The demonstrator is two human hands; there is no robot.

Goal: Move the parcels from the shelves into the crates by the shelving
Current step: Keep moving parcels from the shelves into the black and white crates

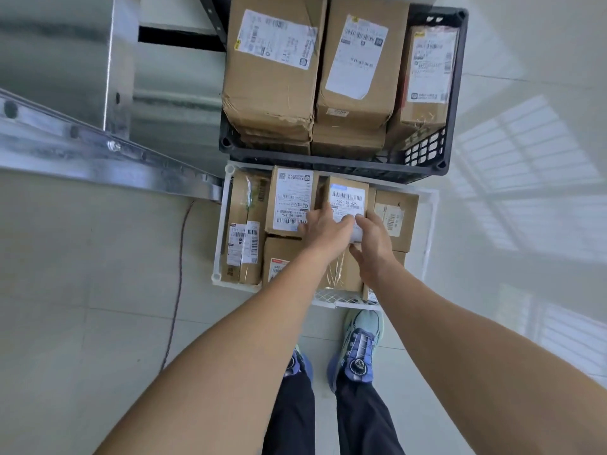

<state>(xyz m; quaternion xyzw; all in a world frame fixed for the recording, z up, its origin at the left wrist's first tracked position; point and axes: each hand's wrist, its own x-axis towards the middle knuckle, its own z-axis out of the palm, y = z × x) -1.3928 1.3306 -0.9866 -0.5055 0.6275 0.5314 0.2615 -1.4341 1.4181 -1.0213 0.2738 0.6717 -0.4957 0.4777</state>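
Two hands, one small parcel (347, 195) over the white crate (217, 254).
Your left hand (323, 228) and right hand (372, 247) clasp its near end, fingers (328, 210) curled round either side; its long axis runs away from you, toward the black crate (457, 93).

1. Glossy pale tiled floor (82, 290); a barred window-light pattern lies across it on the right.
2. Thin reddish cable (179, 284) trails over the tiles, left.
3. Blue-and-mint sneakers (359, 346) below dark trousers (361, 421).

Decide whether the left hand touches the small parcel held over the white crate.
Touching. In the head view the left hand grips the left edge of the small parcel, with no gap.
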